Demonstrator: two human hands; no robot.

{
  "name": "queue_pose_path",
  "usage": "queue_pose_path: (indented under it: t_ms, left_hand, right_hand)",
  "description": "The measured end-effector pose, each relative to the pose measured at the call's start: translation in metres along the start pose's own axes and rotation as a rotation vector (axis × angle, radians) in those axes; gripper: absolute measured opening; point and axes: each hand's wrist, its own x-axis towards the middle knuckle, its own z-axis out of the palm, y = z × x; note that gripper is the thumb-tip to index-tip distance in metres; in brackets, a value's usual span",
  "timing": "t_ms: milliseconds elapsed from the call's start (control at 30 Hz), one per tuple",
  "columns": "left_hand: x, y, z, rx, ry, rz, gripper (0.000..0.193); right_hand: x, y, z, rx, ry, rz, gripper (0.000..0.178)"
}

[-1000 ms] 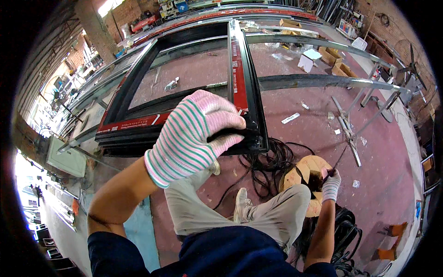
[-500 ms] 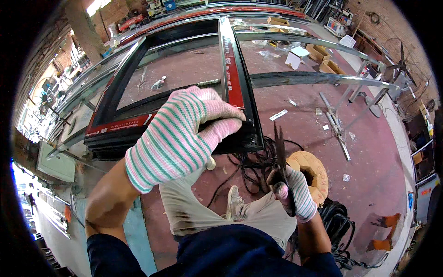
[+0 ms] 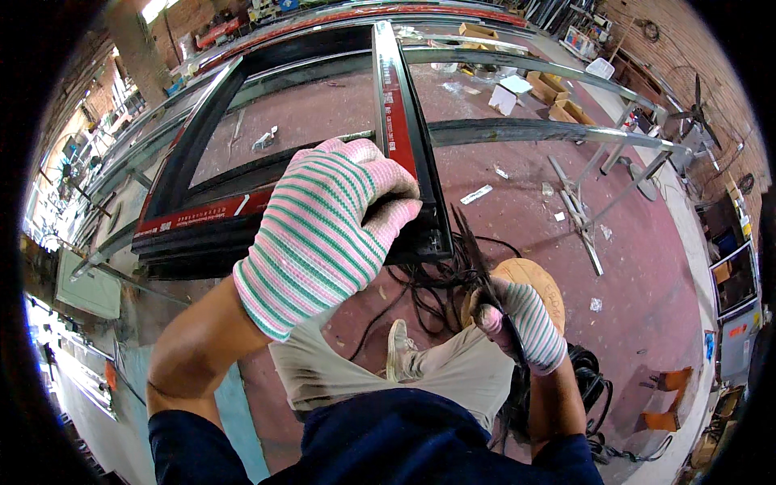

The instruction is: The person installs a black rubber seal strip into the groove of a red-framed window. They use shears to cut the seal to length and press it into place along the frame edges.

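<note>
In a striped pink, white and green glove, my left hand is over the near right corner of a black window frame with red film strips. Its thumb and forefinger are pinched together at the corner; what lies between them is hidden. My right hand, gloved alike, is closed around dark scissors to the right of my knee. The blades point up and to the left, toward that corner, and appear apart from it. Black rubber-like strips hang or lie in loops below the corner.
Metal rails on legs run across behind and under the frame. A brown cardboard reel stands beyond my right hand, with coiled black strips nearby. Loose metal bars, open cartons and an orange bracket are on the red floor.
The scissors have tilted leftward, their tips now nearer the frame's corner. My left hand keeps its pinch there. The whole view has shifted slightly.
</note>
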Motion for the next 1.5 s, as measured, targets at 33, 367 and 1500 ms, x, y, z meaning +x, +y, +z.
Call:
queue_pose_path:
  t_ms: [33,367,1500]
  left_hand:
    - [-0.001,-0.001,0.001,-0.026,-0.003,-0.025,0.013]
    - [-0.003,0.011,-0.010,-0.331,-0.138,-0.315,0.014]
    - [-0.008,0.005,-0.011,-0.389,-0.144,-0.291,0.017]
  right_hand:
    - [0.002,-0.005,0.001,0.008,0.014,-0.045,0.062]
    - [0.008,-0.023,-0.005,-0.144,-0.031,-0.113,0.059]
    - [0.000,-0.025,0.001,-0.166,-0.037,-0.152,0.059]
